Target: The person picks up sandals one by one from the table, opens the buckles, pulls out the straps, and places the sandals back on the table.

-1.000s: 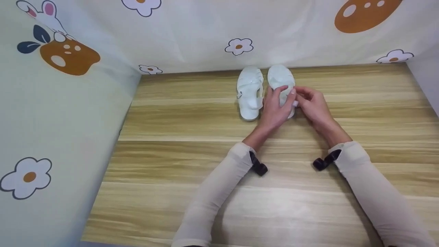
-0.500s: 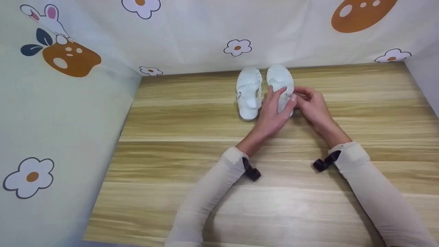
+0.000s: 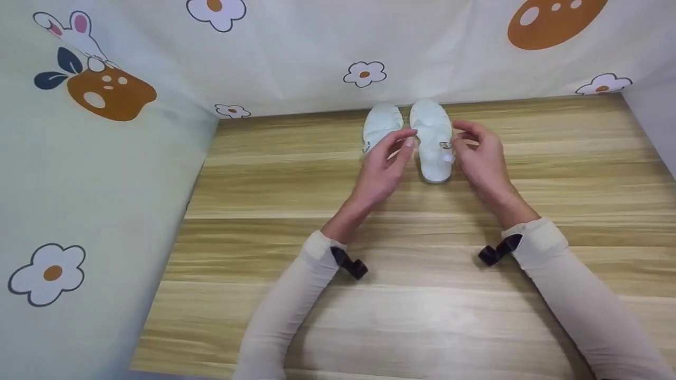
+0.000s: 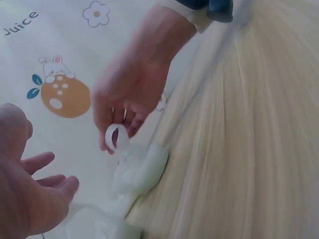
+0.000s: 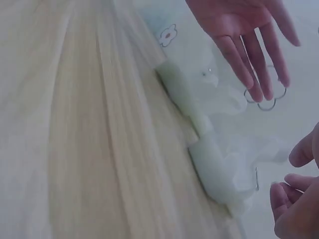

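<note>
Two white sandals stand side by side against the back wall, the left sandal (image 3: 381, 120) and the right sandal (image 3: 435, 166). My left hand (image 3: 381, 171) hovers over the left sandal and covers its heel part; its fingers are extended and hold nothing, as the right wrist view shows. At the outer side of the right sandal is my right hand (image 3: 483, 155), loosely bent, with a gap between thumb and index finger. A small metal buckle (image 3: 445, 145) lies on that sandal's side. In the left wrist view, a looped strap (image 4: 110, 137) stands up right at the right hand's fingers.
The sandals rest on a wood-grain tabletop (image 3: 412, 301). A pale cloth wall (image 3: 296, 63) printed with flowers and fruit rises behind them, and another patterned wall (image 3: 105, 184) borders the left side. Black cameras are strapped to both wrists.
My left hand has moved off the right sandal, left over the left sandal, uncovering the right sandal's insole and buckle. The right hand stays beside the right sandal, its index finger a little more raised.
</note>
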Available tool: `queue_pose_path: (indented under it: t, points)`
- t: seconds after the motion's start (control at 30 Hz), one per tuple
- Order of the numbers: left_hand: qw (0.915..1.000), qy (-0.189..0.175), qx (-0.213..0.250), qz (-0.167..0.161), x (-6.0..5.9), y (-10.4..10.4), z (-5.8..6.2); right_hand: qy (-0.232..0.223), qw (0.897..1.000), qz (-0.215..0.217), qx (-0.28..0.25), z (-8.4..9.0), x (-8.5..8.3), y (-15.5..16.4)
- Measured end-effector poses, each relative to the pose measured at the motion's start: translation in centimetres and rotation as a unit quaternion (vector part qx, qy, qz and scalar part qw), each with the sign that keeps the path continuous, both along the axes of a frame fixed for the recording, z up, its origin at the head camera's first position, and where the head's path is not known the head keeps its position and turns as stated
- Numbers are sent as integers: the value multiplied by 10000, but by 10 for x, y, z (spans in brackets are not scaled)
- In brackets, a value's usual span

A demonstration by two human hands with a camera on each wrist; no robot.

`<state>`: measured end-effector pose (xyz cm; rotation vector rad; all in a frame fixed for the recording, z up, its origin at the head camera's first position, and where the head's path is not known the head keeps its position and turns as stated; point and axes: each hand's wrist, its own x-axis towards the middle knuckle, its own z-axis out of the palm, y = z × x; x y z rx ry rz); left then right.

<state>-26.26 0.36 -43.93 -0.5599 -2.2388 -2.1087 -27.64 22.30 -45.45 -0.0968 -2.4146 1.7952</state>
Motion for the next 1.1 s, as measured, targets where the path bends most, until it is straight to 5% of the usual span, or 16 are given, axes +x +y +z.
queue_pose_path:
  t: [0.23,0.4,0.63,0.9,1.1]
  points:
    - [9974,29,338,635,-6,-26,-4,241,9974,680,-49,13,10,-27]
    - [9936,-63,408,1050,-12,-35,-9,139,9923,1190,317,17,15,-42]
    - [9895,-378,304,1364,-16,-46,-19,603,9817,1523,970,18,20,-58]
    - [9845,-698,-116,1602,-18,-54,-29,-229,9762,1908,1008,2,19,-76]
    - [9858,-932,-298,1367,-20,-56,-40,-484,9769,2074,169,-13,9,-91]
